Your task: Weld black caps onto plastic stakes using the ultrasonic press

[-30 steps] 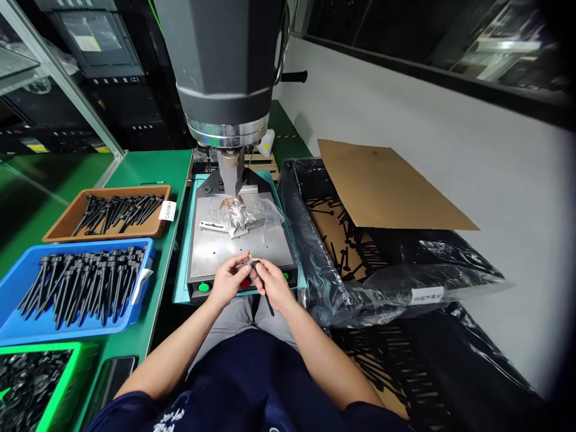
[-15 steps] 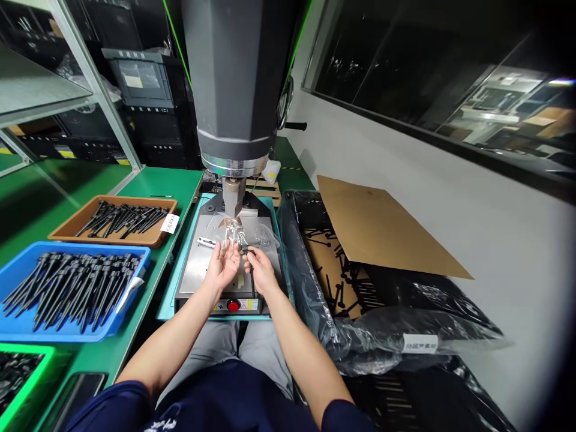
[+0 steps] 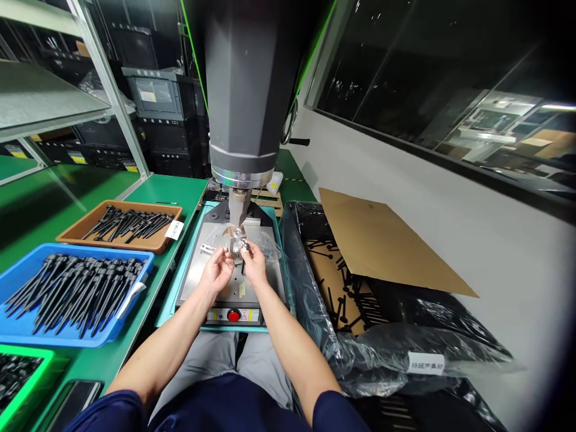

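Both hands are over the machine's metal plate (image 3: 193, 288), just below the pointed metal head (image 3: 238, 207). My right hand (image 3: 254, 263) pinches a short black rod-like part (image 3: 243, 267) near its top, beside the small clear and metal fixture (image 3: 236, 236). To the left of it, my left hand (image 3: 219, 269) has its fingers curled together at the fixture's near edge; what they hold, if anything, is too small to make out. Clear plastic film (image 3: 269, 245) lies around the fixture.
On the left green table stand a brown tray (image 3: 74, 236) and a blue tray (image 3: 146, 264) of black rods, a green bin (image 3: 47, 366) and a phone (image 3: 78, 402). At right, a plastic-lined box (image 3: 310, 300) holds black parts under cardboard (image 3: 396, 240).
My left hand's spread fingers have curled together. My right hand has brought the black part up against the fixture. The whole view has shifted slightly.
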### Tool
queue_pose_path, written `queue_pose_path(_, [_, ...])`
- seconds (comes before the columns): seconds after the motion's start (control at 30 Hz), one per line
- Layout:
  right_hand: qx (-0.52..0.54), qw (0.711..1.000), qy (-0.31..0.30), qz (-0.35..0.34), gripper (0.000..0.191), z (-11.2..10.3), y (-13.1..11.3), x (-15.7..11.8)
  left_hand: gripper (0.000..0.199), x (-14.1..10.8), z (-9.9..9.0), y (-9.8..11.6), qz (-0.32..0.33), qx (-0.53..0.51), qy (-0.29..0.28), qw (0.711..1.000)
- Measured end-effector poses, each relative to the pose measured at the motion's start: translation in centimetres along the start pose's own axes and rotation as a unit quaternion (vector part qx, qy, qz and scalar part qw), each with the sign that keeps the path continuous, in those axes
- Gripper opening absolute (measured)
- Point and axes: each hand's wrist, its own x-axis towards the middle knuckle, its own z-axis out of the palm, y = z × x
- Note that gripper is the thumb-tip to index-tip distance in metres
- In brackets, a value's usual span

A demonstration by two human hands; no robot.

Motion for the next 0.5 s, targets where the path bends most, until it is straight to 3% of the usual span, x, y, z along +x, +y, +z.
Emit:
queue_pose_path(0.17, [-0.071, 0.995, 0.046, -0.047, 0.03, 0.0, -0.4, 0.9, 0.011, 0.3, -0.1, 0.8, 0.011, 0.041, -0.033, 0.999])
queue_pose_path(0.5, [-0.023, 0.998, 0.038, -0.05, 0.027, 2.4, -0.9, 3.3, 0.012, 1.1, 0.4, 2.3, 0.025, 0.083, -0.058, 0.995])
